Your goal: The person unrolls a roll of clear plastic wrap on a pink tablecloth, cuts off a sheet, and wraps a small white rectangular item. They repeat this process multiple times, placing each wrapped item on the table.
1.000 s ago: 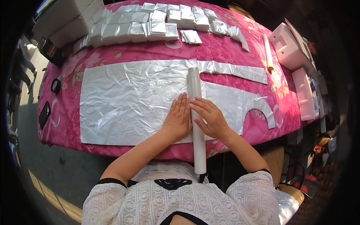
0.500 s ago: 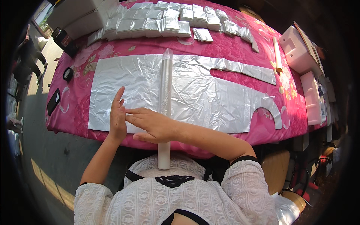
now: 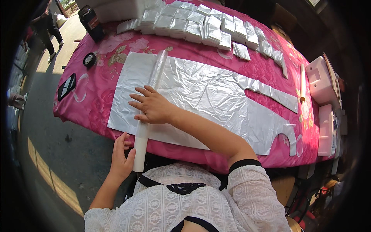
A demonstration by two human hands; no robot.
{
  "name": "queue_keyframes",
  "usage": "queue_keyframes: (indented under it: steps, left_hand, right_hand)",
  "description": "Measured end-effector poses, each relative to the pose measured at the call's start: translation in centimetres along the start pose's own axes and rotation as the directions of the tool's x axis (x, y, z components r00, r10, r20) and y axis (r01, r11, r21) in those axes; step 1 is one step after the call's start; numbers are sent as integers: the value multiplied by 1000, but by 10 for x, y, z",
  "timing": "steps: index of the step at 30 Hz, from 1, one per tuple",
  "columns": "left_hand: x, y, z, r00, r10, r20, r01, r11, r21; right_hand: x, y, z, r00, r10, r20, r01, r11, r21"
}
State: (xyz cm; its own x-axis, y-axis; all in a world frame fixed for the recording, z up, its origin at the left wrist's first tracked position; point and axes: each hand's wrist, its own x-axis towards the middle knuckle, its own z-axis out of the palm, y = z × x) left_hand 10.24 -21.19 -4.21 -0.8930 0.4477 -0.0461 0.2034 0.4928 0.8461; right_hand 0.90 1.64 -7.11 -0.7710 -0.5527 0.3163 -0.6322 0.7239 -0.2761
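Note:
An apron-shaped stack of thin, silvery plastic film [image 3: 201, 91] lies flat on the table, wrinkled, with two strap-like ends at the right. Across its left part rests a long white roll [image 3: 141, 145] wrapped in clear film, slightly slanted, its near end jutting over the table's front edge. My right hand [image 3: 152, 106] lies on the middle of this roll, palm down and fingers spread. Beside the roll's near end is my left hand [image 3: 121, 156], thumb and fingers apart; whether it touches the roll I cannot tell. Neither hand grips anything.
Several stacks of folded silvery packets [image 3: 185, 27] line the far side of the pink flowered tablecloth [image 3: 96, 110]. At left are a phone [image 3: 67, 87], a black tape roll [image 3: 89, 60] and a dark jar [image 3: 91, 23]. A thin tube [image 3: 302, 83] and foam boxes [image 3: 320, 79] stand right.
The roll now lies further left on the film and slants. My hands, formerly close together above it, have parted: the right rests on the roll, the left is lower. The view has shifted.

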Motion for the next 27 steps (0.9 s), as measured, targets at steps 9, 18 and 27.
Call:
queue_keyframes:
  steps: [9,18,27]
  left_hand:
    - [21,13,2,965,-260,39,253,959,128]
    - [34,61,33,827,155,541,413,486,-770]
    - [57,127,73,784,155,602,355,682,-639]
  right_hand:
    - [45,-33,37,791,507,-343,-436,860,266]
    - [-13,-21,-82,622,779,-83,212,-65,975]
    - [-73,-23,-174,557,826,-89,131,18,991]
